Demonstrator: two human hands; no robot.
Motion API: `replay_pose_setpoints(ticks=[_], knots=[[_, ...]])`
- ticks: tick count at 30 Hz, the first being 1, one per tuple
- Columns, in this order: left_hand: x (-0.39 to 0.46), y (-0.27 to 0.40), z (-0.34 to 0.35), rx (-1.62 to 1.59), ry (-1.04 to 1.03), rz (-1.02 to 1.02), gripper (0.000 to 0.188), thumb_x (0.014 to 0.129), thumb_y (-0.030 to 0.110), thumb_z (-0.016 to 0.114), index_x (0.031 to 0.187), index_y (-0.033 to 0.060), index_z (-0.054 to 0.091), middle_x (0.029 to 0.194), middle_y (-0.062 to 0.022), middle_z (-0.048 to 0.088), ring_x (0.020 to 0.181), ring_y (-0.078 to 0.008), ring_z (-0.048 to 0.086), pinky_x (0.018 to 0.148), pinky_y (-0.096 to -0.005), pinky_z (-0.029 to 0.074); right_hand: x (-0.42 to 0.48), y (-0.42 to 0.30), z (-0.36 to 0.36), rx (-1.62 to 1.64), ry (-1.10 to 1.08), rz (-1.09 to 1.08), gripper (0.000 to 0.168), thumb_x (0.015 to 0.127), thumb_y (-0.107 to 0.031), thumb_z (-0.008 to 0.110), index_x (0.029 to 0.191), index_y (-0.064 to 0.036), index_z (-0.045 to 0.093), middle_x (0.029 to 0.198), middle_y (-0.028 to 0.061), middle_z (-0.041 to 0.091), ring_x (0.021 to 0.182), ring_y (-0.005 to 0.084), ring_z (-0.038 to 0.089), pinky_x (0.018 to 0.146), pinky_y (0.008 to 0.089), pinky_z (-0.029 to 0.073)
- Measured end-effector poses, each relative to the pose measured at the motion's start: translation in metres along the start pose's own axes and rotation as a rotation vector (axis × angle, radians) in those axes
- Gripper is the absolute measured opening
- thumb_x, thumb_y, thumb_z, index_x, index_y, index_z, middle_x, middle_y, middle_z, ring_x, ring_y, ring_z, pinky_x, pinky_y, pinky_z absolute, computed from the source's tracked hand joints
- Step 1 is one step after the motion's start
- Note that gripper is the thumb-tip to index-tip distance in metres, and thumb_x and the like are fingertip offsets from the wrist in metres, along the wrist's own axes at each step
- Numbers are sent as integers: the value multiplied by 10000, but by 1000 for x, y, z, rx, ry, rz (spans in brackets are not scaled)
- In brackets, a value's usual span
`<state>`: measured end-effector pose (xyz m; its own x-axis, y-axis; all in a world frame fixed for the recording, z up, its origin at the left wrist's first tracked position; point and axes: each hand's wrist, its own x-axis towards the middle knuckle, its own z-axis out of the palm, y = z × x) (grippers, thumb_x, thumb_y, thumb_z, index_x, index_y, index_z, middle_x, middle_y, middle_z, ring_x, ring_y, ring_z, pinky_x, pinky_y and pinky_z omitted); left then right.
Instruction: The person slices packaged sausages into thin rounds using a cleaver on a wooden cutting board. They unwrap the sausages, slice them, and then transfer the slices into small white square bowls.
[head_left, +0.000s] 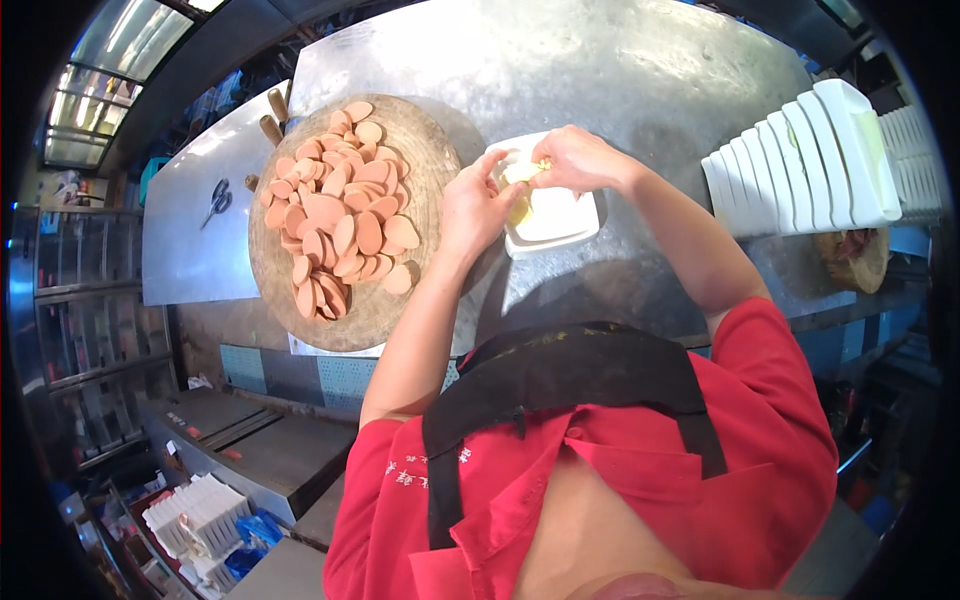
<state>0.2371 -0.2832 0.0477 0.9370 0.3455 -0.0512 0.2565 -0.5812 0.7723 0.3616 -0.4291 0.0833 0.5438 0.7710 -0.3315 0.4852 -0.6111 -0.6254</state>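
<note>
A white rectangular dish (555, 217) lies on the metal table before me. My left hand (480, 199) is at its left side, thumb and fingers apart at the rim; whether it grips the dish is unclear. My right hand (581, 161) reaches over the far part of the dish, its fingers closed on pale yellow-green leafy pieces (541, 166). More yellowish leaf (521, 210) lies in the dish near my left thumb. Left of the hands, a round wooden chopping block (390, 315) bears a heap of pinkish oval slices (326, 210).
A leaning stack of white dishes (795, 165) stands at the right, by another wooden block (862, 262). Black-handled scissors (217, 201) lie on the metal surface (180, 255) at the left. Wooden handles (270, 129) stick out beside the large block.
</note>
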Motion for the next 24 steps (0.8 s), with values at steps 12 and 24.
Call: replay_pose_setpoints(ticks=[12,24], knots=[[30,-1,9,446,-210,198,200,763,252,657,917,147,729,857,-165,684,844,-322,665,750,-429,527,-57,39,-2,977,54,192,250,851,-191,664,685,-15,602,566,32,516,421,110,464,352,252,306],[30,47,20,-248,-659,300,175,807,87,663,963,32,720,761,-17,606,628,-72,527,605,-251,445,-134,17,44,1443,395,201,188,910,-192,641,879,-7,646,578,-4,510,427,56,388,383,224,280]])
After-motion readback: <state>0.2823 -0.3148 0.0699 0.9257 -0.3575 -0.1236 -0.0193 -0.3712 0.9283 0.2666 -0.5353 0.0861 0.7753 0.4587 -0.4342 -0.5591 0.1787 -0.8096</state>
